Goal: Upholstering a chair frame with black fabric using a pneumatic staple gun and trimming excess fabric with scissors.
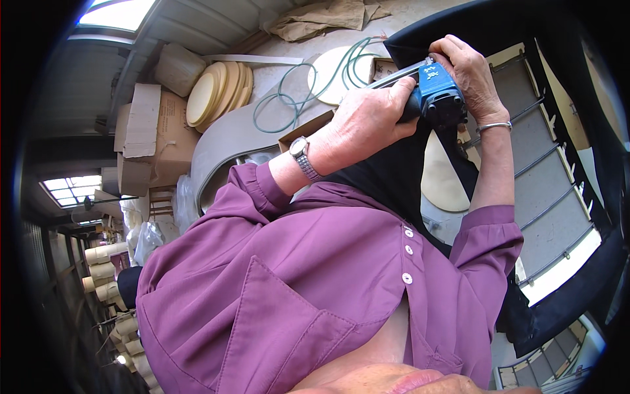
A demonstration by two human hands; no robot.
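Note:
My left hand [374, 115], a watch at its wrist, is closed around the dark handle of a blue staple gun [438, 80]. The tool's silver magazine points to the far left, and its black cap faces me. Just beyond the tool's nose, my right hand [469, 75] has its fingers bent over the edge of black fabric [420, 41], apparently gripping it; the fingertips are partly hidden. The fabric drapes around a frame [535, 148] with curved metal springs and pale clips along its side, to the right of my right forearm.
A thin green hose [283, 98] lies coiled on the grey surface beyond my left hand. Round pale discs [216, 92] are stacked beside cardboard boxes [172, 131] at the left. Brown material [321, 20] lies at the back. Another sprung frame [551, 358] shows at the lower right.

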